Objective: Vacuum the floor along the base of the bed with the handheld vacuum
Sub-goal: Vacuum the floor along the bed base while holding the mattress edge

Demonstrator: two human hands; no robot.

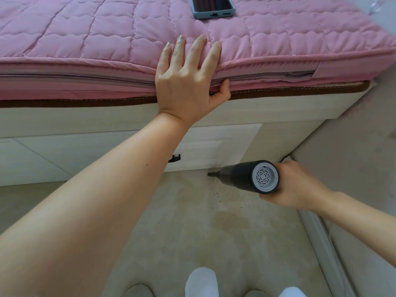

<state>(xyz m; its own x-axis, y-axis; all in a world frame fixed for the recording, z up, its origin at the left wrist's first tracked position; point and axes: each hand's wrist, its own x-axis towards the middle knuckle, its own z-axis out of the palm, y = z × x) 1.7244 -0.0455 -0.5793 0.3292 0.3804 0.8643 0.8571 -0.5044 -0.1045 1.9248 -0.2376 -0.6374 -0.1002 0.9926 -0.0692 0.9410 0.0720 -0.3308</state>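
Observation:
My right hand (293, 187) grips a dark grey handheld vacuum (244, 175) with a pale round rear cap. Its narrow nozzle tip touches the beige floor (192, 221) right where the floor meets the pale wooden bed base (107, 121). Dark crumbs lie scattered on the floor beside the nozzle. My left hand (188, 82) rests flat, fingers spread, on the edge of the pink quilted mattress (85, 39), with the thumb hooked under the mattress side.
A phone (212, 6) in a blue-grey case lies on the mattress at the top. A drawer front with a dark handle (174, 157) sits in the bed base. A wall and skirting (321, 243) run along the right. White-clad legs and grey slippers show at the bottom.

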